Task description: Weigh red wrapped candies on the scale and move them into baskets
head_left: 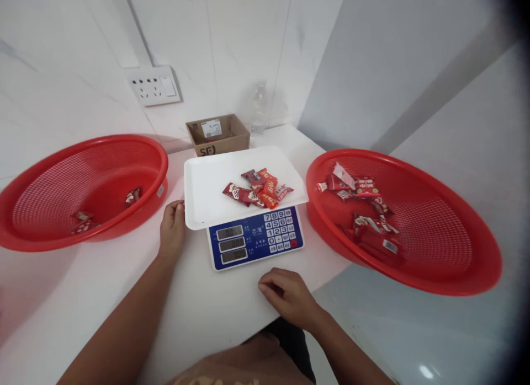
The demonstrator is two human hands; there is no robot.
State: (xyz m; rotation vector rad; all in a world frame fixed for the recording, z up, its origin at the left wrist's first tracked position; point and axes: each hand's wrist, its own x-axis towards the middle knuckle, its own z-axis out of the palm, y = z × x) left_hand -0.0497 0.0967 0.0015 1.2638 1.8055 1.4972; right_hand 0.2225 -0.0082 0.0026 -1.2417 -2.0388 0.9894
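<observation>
A blue and white digital scale [256, 237] stands on the table, its white tray [207, 192] carrying a small pile of red and orange wrapped candies [259, 189]. My left hand [171, 228] rests beside the tray's left edge with its fingers curled in; I see nothing in it, and whether it touches the rim is unclear. In front of the scale, close to the table's edge, my right hand [290, 297] is loosely closed, thumb against fingertips, with nothing visible inside. The three displays on the scale are lit too faintly to read surely.
To the right, a red basket [439, 225] holds several wrapped candies and larger red packets [379, 244]. Another red basket [83, 159] at left contains a few candies [133, 196]. Behind the tray are a cardboard box [219, 139] and a clear bottle [259, 109], below a wall socket [153, 86].
</observation>
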